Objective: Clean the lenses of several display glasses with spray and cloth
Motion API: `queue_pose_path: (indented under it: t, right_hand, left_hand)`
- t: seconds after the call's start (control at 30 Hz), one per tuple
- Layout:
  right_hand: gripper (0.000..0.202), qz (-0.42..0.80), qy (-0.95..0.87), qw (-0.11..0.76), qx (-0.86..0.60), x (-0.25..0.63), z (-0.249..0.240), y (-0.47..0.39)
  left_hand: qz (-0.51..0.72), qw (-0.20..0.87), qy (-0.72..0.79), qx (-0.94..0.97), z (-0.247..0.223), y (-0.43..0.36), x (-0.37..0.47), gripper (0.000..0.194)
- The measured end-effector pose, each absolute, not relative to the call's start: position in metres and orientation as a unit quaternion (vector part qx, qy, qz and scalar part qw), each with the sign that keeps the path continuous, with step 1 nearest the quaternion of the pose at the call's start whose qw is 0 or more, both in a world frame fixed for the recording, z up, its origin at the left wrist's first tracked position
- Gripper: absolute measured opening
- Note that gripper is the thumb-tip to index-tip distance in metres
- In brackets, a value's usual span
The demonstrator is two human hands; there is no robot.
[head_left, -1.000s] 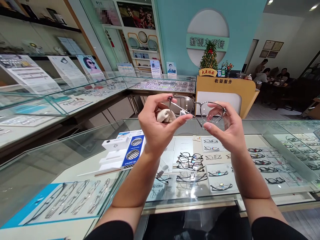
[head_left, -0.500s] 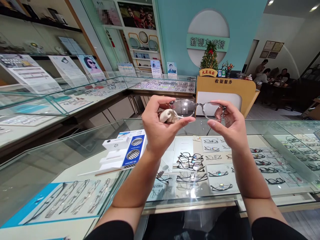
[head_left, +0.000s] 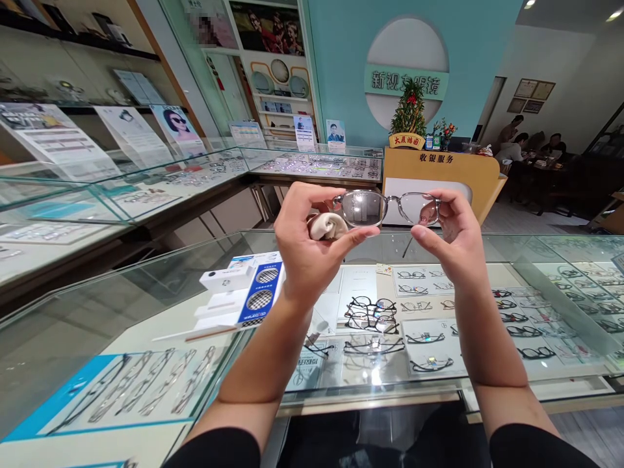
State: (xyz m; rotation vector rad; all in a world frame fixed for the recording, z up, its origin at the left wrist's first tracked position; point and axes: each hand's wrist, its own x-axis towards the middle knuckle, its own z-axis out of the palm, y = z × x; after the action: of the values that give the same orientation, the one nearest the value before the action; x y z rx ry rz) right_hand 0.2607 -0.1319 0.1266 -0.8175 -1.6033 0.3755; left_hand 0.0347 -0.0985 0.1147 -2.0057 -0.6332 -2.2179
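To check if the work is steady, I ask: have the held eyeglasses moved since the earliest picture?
Yes. Against the yellow counter behind, the eyeglasses have shifted slightly right in view, and their right side has risen, so they look more level.

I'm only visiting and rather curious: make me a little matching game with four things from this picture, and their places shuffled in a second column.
Things
1. Eyeglasses
2. Pale cloth
3. Leafy plant
4. White disc

Places
A. Bunched up in the left hand
B. On the teal wall
C. Held up between the left hand and the right hand
D. Rising above the yellow counter

Right pairs: 1-C, 2-A, 3-D, 4-B
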Motion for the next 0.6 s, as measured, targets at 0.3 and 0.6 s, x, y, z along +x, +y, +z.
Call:
queue_pose_path:
  t: [0.3,0.6]
  right_hand:
    - [0.048,0.177,-0.676,0.607,-0.379,0.2575,0.1279,-0.131]
    - [0.051,0.135,-0.645,0.633,-0.406,0.251,0.1243,-0.1331]
  left_hand:
    - [-0.724,0.09,-0.222,-0.647,0.1139,-0.101,0.0331,0.053]
    - [-0.72,0.068,-0.245,-0.646,0.1115,-0.0979,0.031,0.056]
